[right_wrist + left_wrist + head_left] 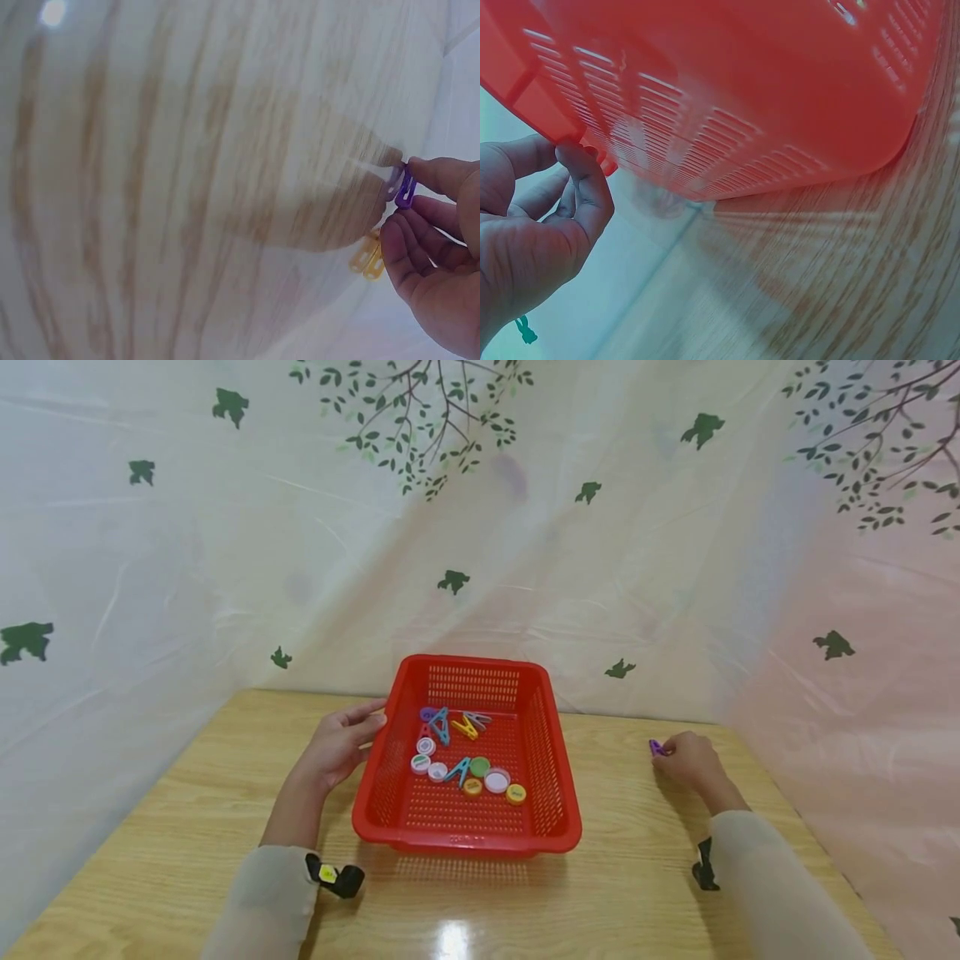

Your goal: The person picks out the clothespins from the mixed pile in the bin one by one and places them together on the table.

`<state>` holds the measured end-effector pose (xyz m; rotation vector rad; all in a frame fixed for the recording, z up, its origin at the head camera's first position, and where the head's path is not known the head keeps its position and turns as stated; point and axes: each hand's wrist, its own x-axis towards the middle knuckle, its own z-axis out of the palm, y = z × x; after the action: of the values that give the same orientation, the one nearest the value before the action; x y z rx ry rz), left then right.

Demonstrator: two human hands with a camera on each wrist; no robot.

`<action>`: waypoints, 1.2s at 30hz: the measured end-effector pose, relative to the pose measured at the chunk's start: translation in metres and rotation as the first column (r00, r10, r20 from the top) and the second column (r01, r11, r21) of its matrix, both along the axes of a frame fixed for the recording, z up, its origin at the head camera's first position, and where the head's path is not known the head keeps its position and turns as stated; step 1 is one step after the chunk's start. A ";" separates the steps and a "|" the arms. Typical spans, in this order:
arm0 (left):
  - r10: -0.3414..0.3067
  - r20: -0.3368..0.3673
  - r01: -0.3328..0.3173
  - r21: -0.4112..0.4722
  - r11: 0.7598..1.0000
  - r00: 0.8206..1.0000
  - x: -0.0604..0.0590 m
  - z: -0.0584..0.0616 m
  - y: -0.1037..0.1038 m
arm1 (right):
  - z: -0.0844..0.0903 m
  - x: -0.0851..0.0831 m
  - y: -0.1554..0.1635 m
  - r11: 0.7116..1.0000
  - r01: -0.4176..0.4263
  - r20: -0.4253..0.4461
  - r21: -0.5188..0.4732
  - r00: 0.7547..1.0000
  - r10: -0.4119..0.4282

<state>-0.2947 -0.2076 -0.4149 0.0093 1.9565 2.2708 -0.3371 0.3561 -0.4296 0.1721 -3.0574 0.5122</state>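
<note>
A red plastic basket (465, 841) with slotted sides stands on the wooden table. My left hand (342, 748) grips the left rim of it, and the left wrist view shows thumb and fingers (586, 184) at that edge. Off to the right of the basket, my right hand (692, 763) pinches a small purple clothespin (657, 747) low over the tabletop. In the right wrist view the purple clothespin (406, 189) sits between thumb and fingertips. A yellow clothespin (366, 259) lies beside the hand there; in the head view the hand hides it.
Inside the basket lie several round caps, among them a green cap (479, 767), and several clothespins, including a yellow clothespin (465, 727) and a blue clothespin (458, 772). A leaf-printed sheet (360, 568) hangs behind the table (622, 877) and along both sides.
</note>
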 end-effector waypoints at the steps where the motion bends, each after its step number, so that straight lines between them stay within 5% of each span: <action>1: -0.002 0.000 0.002 -0.001 1.000 1.000 0.000 0.000 0.000 | 0.001 0.001 0.001 1.000 0.003 -0.003 0.002 1.000 -0.003; 27: -0.004 -0.012 0.005 0.011 1.000 1.000 0.002 -0.001 0.004 | 0.005 0.005 0.011 1.000 -0.002 -0.009 0.013 1.000 0.002; 36: 0.007 -0.005 -0.007 -0.003 1.000 1.000 0.002 -0.001 0.002 | 0.028 0.000 -0.008 0.995 -0.087 -0.099 0.045 0.991 0.091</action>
<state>-0.2928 -0.2051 -0.4156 0.0084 1.9654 2.2747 -0.3367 0.3482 -0.4014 0.3266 -2.9732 0.4309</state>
